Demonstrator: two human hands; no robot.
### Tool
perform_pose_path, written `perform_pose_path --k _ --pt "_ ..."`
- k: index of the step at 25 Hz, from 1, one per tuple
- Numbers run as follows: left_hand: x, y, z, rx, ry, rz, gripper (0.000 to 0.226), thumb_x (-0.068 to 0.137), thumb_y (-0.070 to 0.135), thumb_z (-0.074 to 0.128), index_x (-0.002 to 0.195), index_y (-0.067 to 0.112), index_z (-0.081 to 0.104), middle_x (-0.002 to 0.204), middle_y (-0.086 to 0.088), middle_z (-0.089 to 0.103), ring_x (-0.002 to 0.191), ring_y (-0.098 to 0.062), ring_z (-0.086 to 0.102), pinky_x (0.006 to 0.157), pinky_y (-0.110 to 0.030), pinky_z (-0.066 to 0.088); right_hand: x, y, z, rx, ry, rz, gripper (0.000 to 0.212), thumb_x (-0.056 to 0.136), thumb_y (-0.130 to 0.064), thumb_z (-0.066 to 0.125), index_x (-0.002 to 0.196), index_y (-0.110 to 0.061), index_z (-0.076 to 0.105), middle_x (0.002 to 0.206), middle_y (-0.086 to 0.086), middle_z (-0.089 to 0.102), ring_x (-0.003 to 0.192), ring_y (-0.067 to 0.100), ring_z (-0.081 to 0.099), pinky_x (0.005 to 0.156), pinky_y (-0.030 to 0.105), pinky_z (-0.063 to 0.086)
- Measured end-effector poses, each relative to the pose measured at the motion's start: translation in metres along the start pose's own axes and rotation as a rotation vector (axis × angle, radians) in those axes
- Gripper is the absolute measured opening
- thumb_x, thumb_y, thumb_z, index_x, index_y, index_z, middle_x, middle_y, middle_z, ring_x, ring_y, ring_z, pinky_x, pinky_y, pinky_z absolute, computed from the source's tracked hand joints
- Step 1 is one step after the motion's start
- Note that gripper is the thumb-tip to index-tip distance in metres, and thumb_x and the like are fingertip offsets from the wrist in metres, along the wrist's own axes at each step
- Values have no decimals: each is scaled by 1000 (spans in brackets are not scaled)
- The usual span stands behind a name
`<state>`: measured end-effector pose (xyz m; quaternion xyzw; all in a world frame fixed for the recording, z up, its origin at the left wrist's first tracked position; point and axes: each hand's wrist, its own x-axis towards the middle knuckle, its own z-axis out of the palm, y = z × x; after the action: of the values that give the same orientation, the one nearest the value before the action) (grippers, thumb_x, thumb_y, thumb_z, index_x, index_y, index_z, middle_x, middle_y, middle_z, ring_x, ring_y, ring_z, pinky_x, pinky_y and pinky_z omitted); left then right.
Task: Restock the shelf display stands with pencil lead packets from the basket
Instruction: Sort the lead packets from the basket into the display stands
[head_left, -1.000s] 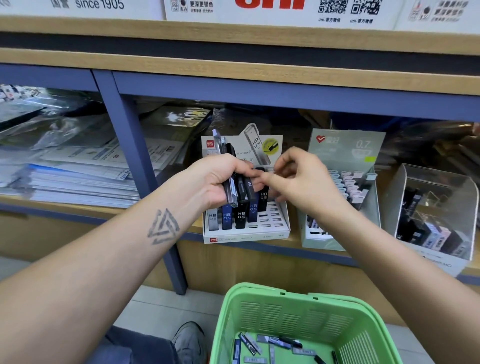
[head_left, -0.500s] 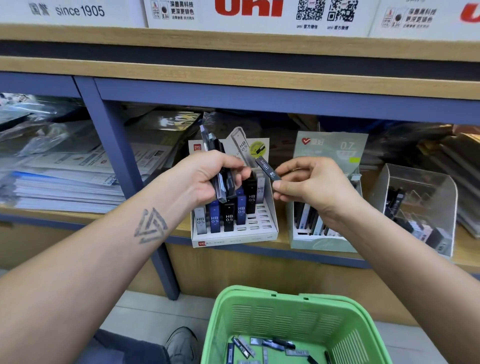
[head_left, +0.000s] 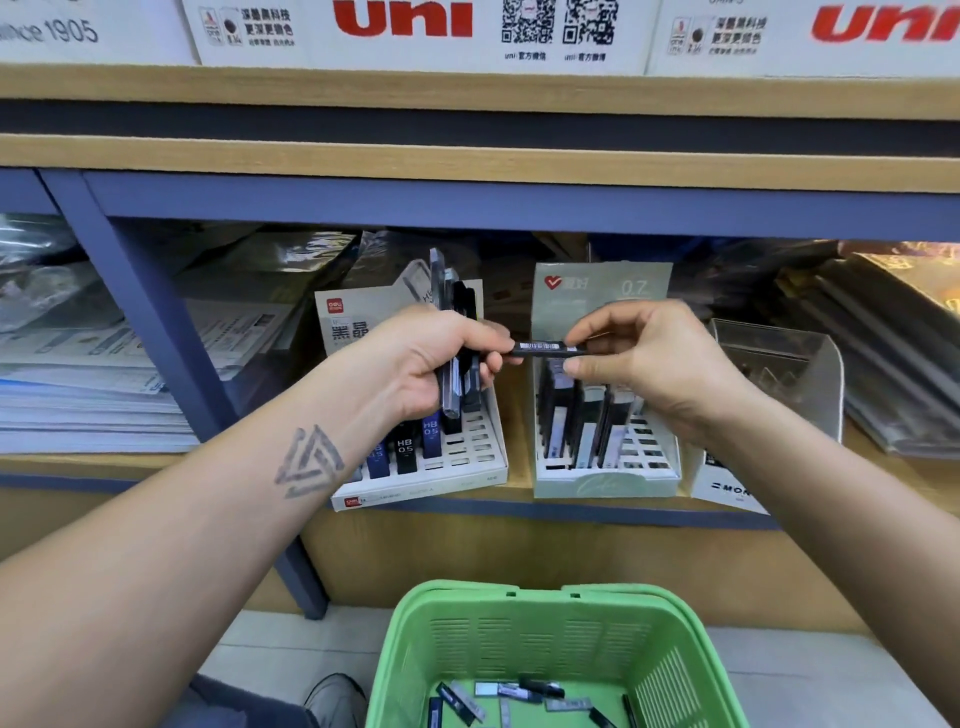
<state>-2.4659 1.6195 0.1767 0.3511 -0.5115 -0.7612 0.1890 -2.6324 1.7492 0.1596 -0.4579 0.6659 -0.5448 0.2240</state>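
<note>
Our left hand (head_left: 415, 364) grips a bunch of upright packets (head_left: 457, 332) over the white stand (head_left: 467, 452); right hand (head_left: 644, 364) fingers pinch 1 black packet (head_left: 545, 347) sideways. More lie in the green basket (head_left: 519, 623).

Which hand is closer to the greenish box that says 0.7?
The right hand. It is held up right in front of the 0.7 display stand, pinching a single lead packet. The left hand grips a bundle of packets in front of the white stand beside it.
</note>
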Motion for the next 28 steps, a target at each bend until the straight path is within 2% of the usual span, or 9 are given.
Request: perform_pose_path --k 3,6,11,14,17,20,24,28 --pt "6 -3 19 73 50 65 14 85 -12 64 88 1 66 87 -23 67 49 -12 57 43 -18 48 3 6 -21 22 9 8 25 70 2 87 86 -15 77 92 11 77 89 31 74 88 46 60" --pt "11 -6 39 106 76 121 14 83 -15 65 85 -1 66 78 -20 65 48 -14 57 44 -18 48 3 11 -38 117 17 -9 30 73 6 83 97 -9 74 95 11 76 85 23 73 81 36 59" --pt "18 -8 72 106 78 160 16 82 -16 66 83 0 64 71 -18 64 45 -13 57 42 -18 48 -3 17 -63 490 39 125 24 83 6 72 106 3 68 92 19 74 88 29 75 75 26 60" --pt "21 -10 95 81 19 144 14 83 -15 65 82 -1 65 76 -20 65 46 -13 58 42 -18 48 -7 18 -83 498 89 137 28 85 7 69 113 3 66 90 19 75 84 25 75 71 23 60" --pt "24 -16 113 67 -70 97 7 85 -11 65 82 -5 66 81 -22 69 50 -13 58 45 -18 49 -14 19 -113 430 190 127 28 85 8 69 113 5 66 92 21 74 86 27 74 72 23 61" --pt "29 -23 129 -1 -146 10 6 91 -7 59 88 -4 62 76 -17 68 50 -11 58 47 -17 50 -27 28 -143 306 276 142 24 86 7 70 109 0 71 97 20 75 91 29 75 78 29 62" --pt "35 -30 149 -44 -201 -42 10 92 -7 54 95 0 59 72 -15 68 51 -11 57 48 -17 50 -32 53 -172 -291 429 44 26 84 -6 79 109 -11 73 96 6 74 90 20 73 83 37 61" --pt "37 -38 163 -38 -220 -62 11 92 -9 53 92 0 59 69 -15 67 49 -11 56 46 -17 49 -29 71 -168 -539 420 -36 22 85 -10 79 106 -13 77 99 -1 74 91 12 68 86 33 58"
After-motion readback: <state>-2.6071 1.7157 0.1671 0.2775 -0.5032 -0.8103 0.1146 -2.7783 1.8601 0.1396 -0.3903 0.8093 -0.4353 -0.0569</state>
